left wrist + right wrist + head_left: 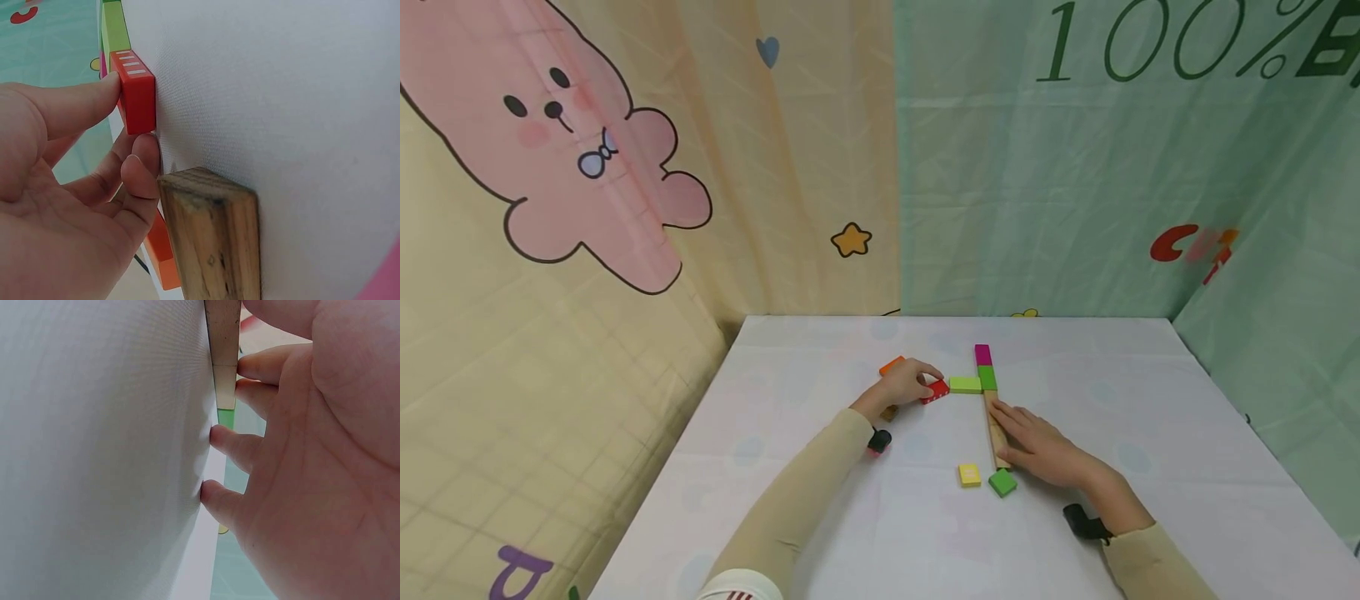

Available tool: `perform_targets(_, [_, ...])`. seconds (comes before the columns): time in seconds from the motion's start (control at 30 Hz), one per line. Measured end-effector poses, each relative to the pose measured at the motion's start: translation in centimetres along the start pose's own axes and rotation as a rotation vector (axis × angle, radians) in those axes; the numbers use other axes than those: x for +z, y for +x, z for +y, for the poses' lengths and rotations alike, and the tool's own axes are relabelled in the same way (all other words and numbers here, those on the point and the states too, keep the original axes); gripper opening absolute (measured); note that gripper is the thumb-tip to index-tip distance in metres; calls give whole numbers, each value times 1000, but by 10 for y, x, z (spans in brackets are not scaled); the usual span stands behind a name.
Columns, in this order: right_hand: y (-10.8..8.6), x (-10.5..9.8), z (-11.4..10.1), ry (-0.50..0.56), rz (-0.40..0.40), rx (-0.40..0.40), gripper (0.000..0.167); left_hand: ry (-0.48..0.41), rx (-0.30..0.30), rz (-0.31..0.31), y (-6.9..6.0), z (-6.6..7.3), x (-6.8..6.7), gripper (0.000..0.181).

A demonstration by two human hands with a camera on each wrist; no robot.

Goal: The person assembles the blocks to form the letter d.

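Red block [936, 392], pinched by the left hand [904, 382], lies askew at nine o'clock of the lime block [965, 385], seemingly being joined on, so squaring it likely comes next, while the right hand [1043, 446], ungripping, touches the wooden strip [996, 431]

Block row [997, 433] on table [1090, 417], cloth [955, 208] behind

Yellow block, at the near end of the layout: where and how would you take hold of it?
Probably by its near and far edges, coming from the left: the yellow block looks flat with both edges free, while a green block sits close on its right, with the right hand beyond.
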State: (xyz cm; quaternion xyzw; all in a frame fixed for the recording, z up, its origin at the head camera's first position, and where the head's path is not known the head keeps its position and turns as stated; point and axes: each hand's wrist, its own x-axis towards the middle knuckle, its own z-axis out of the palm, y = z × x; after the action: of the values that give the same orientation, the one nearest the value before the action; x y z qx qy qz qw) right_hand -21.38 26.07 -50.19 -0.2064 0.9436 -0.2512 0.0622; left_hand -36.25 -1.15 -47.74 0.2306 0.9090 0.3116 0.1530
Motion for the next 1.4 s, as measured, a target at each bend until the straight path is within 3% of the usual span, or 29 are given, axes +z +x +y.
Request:
perform_targets(0.33, [1,1,2,-14,2,-5,76,-18,-17,-1,1,0,1,33])
perform_targets(0.7, [1,1,0,-7,1,10,76,-62,4,6,1,-4,-3,32])
perform_targets(1.13, [-1,2,3,8,18,-19,75,-40,55,86,-8,-3,-30,33])
perform_targets(1.4, [0,2,2,1,11,-6,75,-96,13,157,-12,-15,-45,31])
